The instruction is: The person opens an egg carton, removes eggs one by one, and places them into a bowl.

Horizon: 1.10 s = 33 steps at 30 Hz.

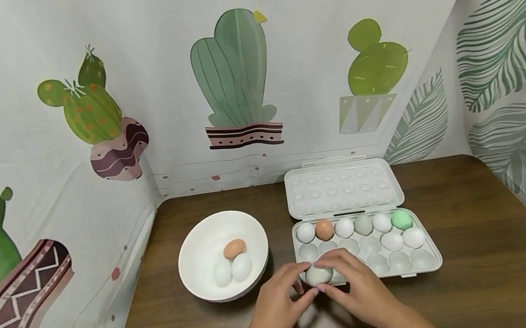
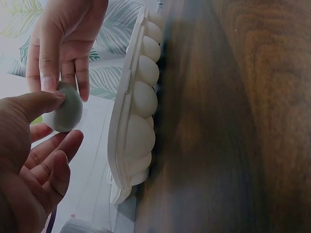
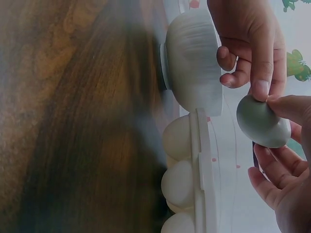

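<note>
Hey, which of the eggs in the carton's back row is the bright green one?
The bright green egg sits at the right end of the back row in the carton, farthest from the bowl. The others in that row are white, brown or pale grey-green.

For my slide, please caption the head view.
Both hands hold a pale egg over the egg tray.

Both hands meet at the near middle, fingertips almost touching. The left hand (image 1: 275, 301) comes in from the near left, thumb and forefinger pinching, other fingers loosely curled. The right hand (image 1: 358, 286) angles in from the near right, fingers curved down, pinching too.
</note>
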Tool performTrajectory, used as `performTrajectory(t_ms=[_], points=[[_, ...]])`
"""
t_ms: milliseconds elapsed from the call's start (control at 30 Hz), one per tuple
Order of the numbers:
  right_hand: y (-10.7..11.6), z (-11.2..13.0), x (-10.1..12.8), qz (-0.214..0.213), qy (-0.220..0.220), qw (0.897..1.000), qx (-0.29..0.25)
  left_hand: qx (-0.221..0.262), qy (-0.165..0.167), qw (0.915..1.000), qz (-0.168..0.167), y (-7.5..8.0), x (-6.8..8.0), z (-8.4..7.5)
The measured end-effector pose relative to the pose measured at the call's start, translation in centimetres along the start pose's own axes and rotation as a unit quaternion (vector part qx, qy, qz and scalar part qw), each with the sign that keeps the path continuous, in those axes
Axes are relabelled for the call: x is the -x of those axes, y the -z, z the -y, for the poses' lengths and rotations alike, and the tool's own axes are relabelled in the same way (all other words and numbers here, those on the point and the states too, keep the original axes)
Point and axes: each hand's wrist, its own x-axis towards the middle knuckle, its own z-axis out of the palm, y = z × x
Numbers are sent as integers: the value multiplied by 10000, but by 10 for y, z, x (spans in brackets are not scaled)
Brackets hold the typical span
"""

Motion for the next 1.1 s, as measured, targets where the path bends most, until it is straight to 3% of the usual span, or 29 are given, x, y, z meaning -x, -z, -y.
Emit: performTrajectory(t_ms=[433,800,1100], points=[[-1,5,-3,17,69,10000,-59,-89,103,9999,98,-1,0,-1],[-2,6,-5,-9,173,9998,-108,-151,-64,9999,-37,1,-1,0],[3,3,-6,-25,27,10000,26,-268,291,9991,-140,8,-3,0]])
